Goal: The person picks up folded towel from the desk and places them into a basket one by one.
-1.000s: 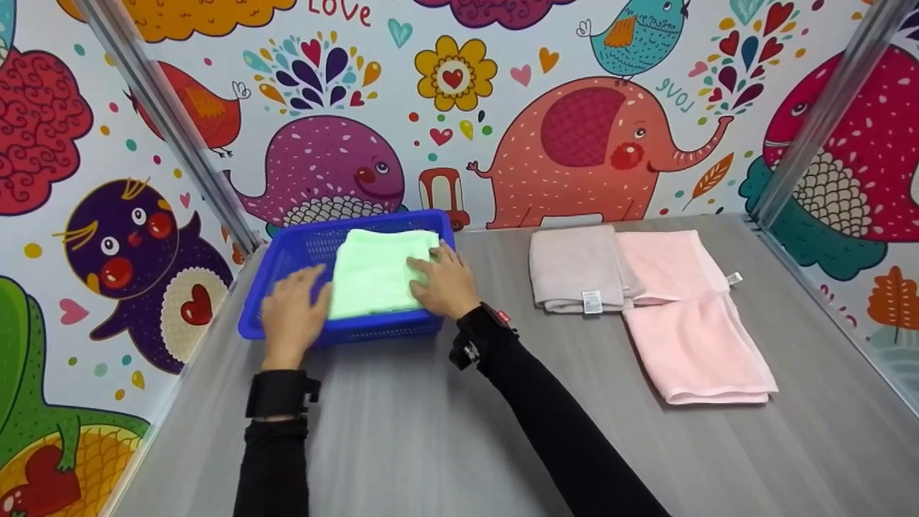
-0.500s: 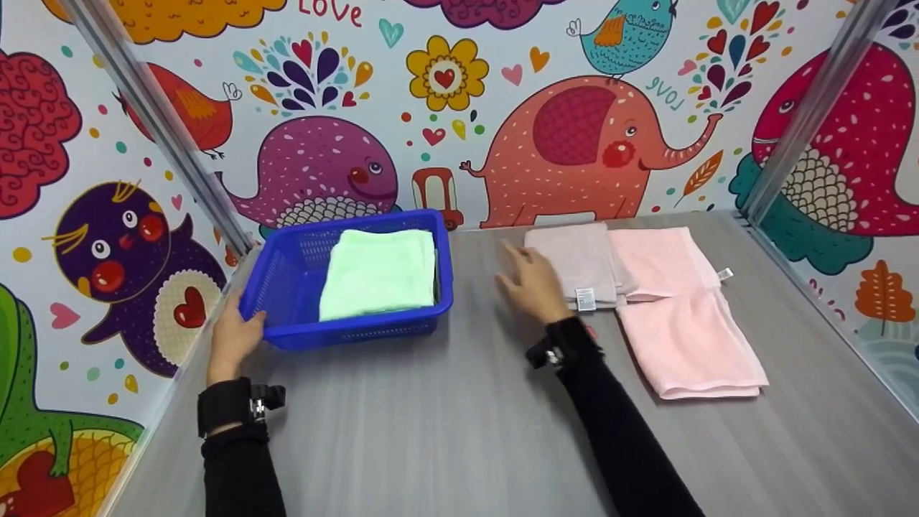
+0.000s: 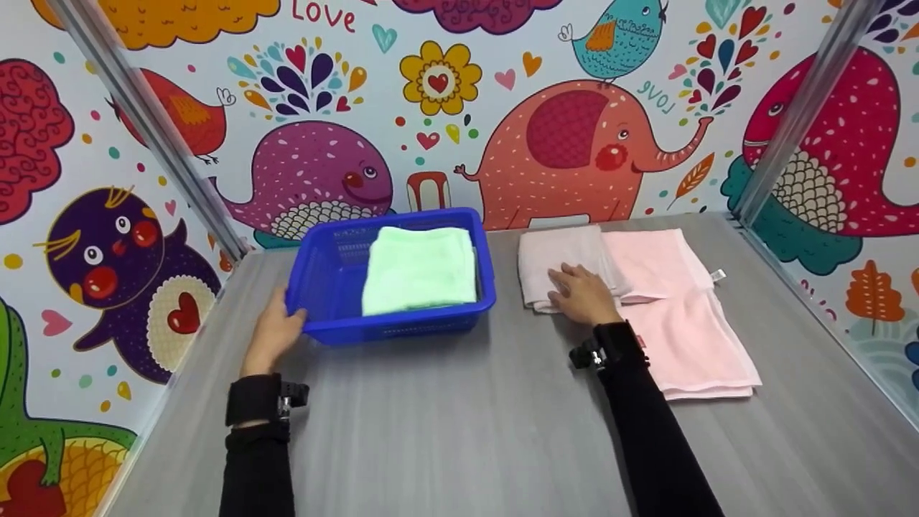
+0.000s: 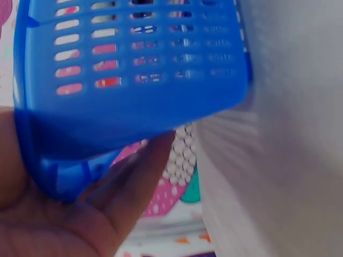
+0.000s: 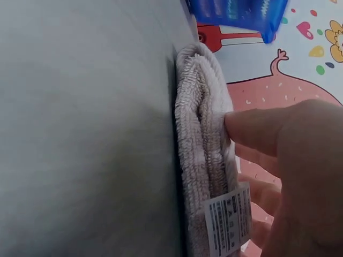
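My left hand (image 3: pixel 274 330) grips the left end of a blue plastic basket (image 3: pixel 398 331); the left wrist view shows the thumb and fingers on either side of its rim (image 4: pixel 24 123). A folded light green towel (image 3: pixel 420 269) lies in the basket's right part. My right hand (image 3: pixel 587 298) rests on a folded greyish-beige towel (image 3: pixel 549 251), fingers spread over its top. In the right wrist view the thumb touches the towel's upper face near the folded edge, beside a white care label (image 5: pixel 228 220).
Two folded pink towels lie to the right, one farther back (image 3: pixel 650 258) and one nearer (image 3: pixel 700 348), partly hidden by my right arm. Patterned panels (image 3: pixel 431 158) enclose the grey tabletop (image 3: pixel 438 424) at the back and sides.
My left hand has left the green towel's side for the basket's left end, and the basket has shifted right. My right hand has moved from the green towel to the greyish-beige towel.
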The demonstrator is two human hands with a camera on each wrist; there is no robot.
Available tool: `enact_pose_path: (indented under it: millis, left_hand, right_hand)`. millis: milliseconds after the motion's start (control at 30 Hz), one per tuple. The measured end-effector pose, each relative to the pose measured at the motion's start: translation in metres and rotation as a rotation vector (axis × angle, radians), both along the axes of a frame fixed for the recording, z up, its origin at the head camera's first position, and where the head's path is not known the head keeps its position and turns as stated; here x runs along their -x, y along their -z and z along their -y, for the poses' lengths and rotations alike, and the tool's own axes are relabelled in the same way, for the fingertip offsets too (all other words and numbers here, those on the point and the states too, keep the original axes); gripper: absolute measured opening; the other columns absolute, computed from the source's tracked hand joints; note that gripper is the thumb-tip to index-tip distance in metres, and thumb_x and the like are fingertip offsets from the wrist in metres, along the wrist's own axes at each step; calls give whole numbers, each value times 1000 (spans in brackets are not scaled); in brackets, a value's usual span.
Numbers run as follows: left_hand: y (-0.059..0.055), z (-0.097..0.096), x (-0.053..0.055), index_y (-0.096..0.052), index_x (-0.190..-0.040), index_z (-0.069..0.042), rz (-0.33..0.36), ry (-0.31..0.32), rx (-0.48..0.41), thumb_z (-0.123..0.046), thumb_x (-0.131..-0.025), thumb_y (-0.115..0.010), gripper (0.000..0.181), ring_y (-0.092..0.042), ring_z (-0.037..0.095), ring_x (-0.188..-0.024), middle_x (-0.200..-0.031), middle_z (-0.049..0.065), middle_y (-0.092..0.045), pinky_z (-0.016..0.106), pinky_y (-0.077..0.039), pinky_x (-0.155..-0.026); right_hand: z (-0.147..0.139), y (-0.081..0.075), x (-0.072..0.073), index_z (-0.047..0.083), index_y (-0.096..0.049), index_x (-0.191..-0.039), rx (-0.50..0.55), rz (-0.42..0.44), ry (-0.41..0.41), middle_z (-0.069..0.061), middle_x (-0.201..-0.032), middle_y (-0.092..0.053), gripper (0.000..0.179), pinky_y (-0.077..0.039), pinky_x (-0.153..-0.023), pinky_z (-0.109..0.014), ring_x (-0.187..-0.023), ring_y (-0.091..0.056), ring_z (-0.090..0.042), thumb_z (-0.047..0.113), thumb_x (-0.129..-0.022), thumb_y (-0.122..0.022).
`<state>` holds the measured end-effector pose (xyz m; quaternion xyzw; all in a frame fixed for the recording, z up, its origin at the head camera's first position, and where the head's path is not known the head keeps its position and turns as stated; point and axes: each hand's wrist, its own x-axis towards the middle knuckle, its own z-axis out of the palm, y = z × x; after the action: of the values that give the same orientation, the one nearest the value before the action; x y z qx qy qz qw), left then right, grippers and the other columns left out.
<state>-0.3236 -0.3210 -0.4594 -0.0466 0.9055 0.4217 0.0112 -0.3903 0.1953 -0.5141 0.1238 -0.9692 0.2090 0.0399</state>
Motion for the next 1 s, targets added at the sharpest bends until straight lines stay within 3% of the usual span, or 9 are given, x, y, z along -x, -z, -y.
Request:
enact_pose_path:
  millis: [200,433,800,1000]
  left_hand:
    - [1,-20,4,-13,-161,4,-11,63,-14,-16,-110,-46,64,-32,52,-149,-160,38,-30,63,-27,-122]
    - [5,-31,8,-12,-164,0,-22,64,-38,-20,-110,-46,67,-30,49,-152,-164,34,-27,62,-26,-123]
    - [9,-36,11,-11,-164,-1,-25,70,-45,-25,-110,-46,69,-31,49,-152,-164,33,-26,62,-26,-123]
    - [9,-34,11,-9,-165,-1,-22,72,-43,-26,-110,-46,70,-30,49,-152,-165,34,-25,62,-27,-122]
  right_hand:
    - [-2,3,0,6,-53,-150,-27,-3,-17,-24,-159,-43,52,-24,-122,-66,-148,-35,-52,26,-102,-57]
    - [-1,6,2,8,-51,-153,-29,30,-31,-21,-162,-40,53,-19,-124,-66,-151,-30,-51,29,-104,-54]
    - [13,4,-3,7,-56,-149,-29,-1,-113,-22,-158,-46,49,-25,-122,-65,-149,-34,-52,26,-103,-56]
    - [31,0,-9,5,-61,-144,-51,-17,-97,-18,-154,-53,49,-33,-121,-56,-147,-42,-45,29,-101,-61]
